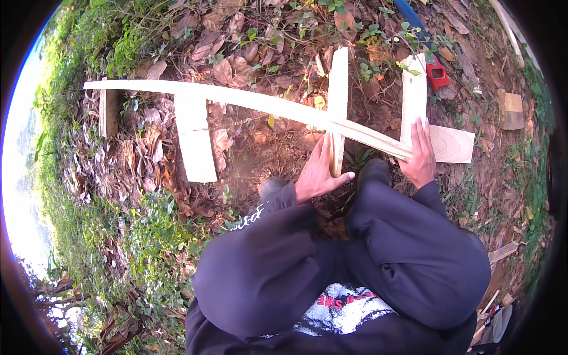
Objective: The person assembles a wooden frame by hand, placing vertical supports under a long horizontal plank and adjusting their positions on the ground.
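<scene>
A long pale wooden strip (254,105) slants across in front of me, from far left down to my right hand. A shorter wooden piece (338,77) crosses it near the middle. My left hand (316,174) rests against this piece's near end, fingers stretched along its left side and thumb spread out below. My right hand (420,157) lies at the long strip's right end. Its fingers stretch flat along an upright board (413,94), and its thumb is beside the strip's end. A wider board piece (452,144) with visible grain extends right from that hand.
Another flat board (196,142) lies under the strip at left, and a wooden block (109,109) under its far-left end. A red tool handle (437,74) and a blue object (411,16) are at upper right. A wood offcut (510,110) lies far right. Dry leaves and plants cover the ground.
</scene>
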The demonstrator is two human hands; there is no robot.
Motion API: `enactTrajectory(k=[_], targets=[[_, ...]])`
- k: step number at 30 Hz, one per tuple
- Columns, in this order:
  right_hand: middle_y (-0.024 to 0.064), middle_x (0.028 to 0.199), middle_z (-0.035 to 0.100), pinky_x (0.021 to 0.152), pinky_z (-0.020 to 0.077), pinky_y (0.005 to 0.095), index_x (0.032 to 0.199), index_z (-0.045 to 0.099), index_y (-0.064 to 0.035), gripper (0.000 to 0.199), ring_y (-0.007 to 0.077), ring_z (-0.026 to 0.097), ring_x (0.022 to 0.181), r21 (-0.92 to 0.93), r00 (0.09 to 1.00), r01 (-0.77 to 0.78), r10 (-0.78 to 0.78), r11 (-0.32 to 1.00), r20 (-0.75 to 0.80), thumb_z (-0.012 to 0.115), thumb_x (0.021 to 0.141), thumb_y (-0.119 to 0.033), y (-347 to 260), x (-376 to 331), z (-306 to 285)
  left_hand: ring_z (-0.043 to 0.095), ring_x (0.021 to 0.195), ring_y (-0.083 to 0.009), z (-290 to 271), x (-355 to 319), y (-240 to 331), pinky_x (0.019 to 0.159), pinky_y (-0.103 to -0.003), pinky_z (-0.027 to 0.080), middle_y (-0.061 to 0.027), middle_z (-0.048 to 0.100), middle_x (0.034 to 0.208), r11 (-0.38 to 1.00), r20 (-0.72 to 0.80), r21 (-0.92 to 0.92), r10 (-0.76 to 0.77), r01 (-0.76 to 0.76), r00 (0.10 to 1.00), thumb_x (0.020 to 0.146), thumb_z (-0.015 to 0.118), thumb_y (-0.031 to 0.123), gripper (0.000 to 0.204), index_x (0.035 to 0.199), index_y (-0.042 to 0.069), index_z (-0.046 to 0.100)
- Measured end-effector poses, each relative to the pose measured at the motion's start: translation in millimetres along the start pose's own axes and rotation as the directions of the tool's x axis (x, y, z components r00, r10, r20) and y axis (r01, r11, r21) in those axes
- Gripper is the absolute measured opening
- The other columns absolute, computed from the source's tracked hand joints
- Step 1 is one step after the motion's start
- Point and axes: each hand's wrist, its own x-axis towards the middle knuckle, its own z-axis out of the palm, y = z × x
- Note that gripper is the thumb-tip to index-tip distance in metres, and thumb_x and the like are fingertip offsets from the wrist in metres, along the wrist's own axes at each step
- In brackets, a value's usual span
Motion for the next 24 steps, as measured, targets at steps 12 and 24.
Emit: enactTrajectory(k=[12,24], targets=[[0.0215,0.158,0.034,0.120,0.0294,0.0457,0.148,0.037,0.0085,0.095,0.0438,0.026,0.148,-0.004,1.000,-0.012,0.012,1.000,-0.011,0.079,0.067,-0.019,1.0,-3.3,2.3,0.007,0.149,-0.0513,26.5,62.3,2.2,0.125,-0.049,0.010,-0.0385,0.009,0.158,0.986,-0.098,-0.167,-0.037,0.021,0.994,0.084,0.058,0.021,0.094,0.153,-0.012,0.003],[0.0236,0.159,0.031,0.121,0.0273,0.0461,0.148,0.036,0.0102,0.092,0.0446,0.024,0.149,-0.028,1.000,-0.005,0.005,1.000,-0.016,0.077,0.071,-0.021,1.0,-3.1,1.9,0.047,0.118,-0.0252,29.1,53.3,-15.9,0.100,-0.034,0.037,-0.0174,0.046,0.132,0.929,-0.345,-0.370,-0.105,-0.032,0.933,0.079,0.048,-0.013,0.077,0.152,-0.001,0.024]])
